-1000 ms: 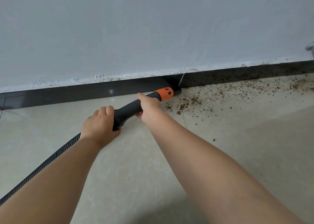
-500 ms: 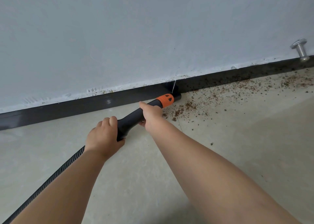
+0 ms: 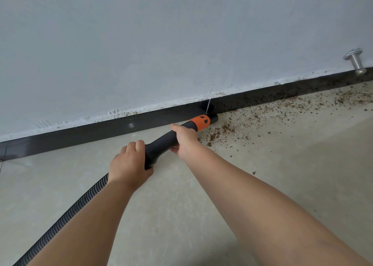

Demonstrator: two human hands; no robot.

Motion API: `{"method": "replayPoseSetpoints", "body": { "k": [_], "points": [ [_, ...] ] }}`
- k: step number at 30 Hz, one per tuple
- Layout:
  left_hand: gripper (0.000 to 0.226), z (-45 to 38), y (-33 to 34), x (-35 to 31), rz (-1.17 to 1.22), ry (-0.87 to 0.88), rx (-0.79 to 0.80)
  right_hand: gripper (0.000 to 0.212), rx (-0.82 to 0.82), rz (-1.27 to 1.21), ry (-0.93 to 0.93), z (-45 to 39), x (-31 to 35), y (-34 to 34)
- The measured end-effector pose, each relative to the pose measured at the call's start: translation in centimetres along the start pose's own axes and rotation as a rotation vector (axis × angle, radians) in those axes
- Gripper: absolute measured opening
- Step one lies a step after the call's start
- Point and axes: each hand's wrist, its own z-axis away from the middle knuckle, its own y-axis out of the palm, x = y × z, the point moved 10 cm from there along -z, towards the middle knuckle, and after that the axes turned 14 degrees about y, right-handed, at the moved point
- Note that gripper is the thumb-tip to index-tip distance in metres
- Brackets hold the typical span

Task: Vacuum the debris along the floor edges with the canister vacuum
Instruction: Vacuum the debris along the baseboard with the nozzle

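Along the far edge of the floor, where tile meets the black baseboard, we hold the vacuum nozzle low in both hands. Our left hand grips the wide rear end where the ribbed hose joins; its fingers curl over the top. Our right hand grips the barrel further forward, just behind the orange collar, fingers wrapped round it. We judge the split grip deliberate: the rear hand takes the drag of the hose, the forward hand steers the tip.

Nozzle long axis runs from near-left to far-right, at a shallow angle to the baseboard. The open tip points far-right, at or touching the floor beside the baseboard foot; contact cannot be confirmed.

Brown debris lies scattered right of the tip, thickest along the baseboard out toward the metal door stop. Floor left of the tip shows almost none. We judge the pass is working rightward, with most of this stretch not yet done.
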Motion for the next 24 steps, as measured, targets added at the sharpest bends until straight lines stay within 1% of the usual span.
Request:
{"method": "replayPoseSetpoints", "body": {
  "k": [5,7,10,13,16,20,24],
  "points": [
    [0.045,-0.2,0.1,-0.1,0.002,-0.006,0.016,0.052,-0.014,0.014,0.002,0.3,0.1,0.1],
    [0.044,0.0,0.0,0.3,0.072,-0.026,-0.011,0.053,-0.008,0.000,-0.003,0.2,0.2,0.3],
    [0.044,1.1,-0.5,1.9,0.242,-0.095,-0.089,0.059,-0.011,-0.003,-0.042,0.5,-0.1,1.4],
    [0.044,3.1,-1.0,4.8,0.305,-0.173,-0.130,0.061,0.019,0.034,-0.042,1.4,-1.8,3.8],
    [0.044,5.5,-1.1,7.9,0.293,-0.259,-0.147,0.058,0.090,0.051,0.005,2.2,-4.0,6.7],
    [0.049,8.4,-1.0,10.9,0.235,-0.371,-0.169,0.059,0.137,0.080,0.068,2.5,-6.9,9.8],
    [0.049,10.6,-0.8,12.6,0.167,-0.429,-0.204,0.057,0.181,0.112,0.112,2.3,-9.1,12.0]
  ]
}}
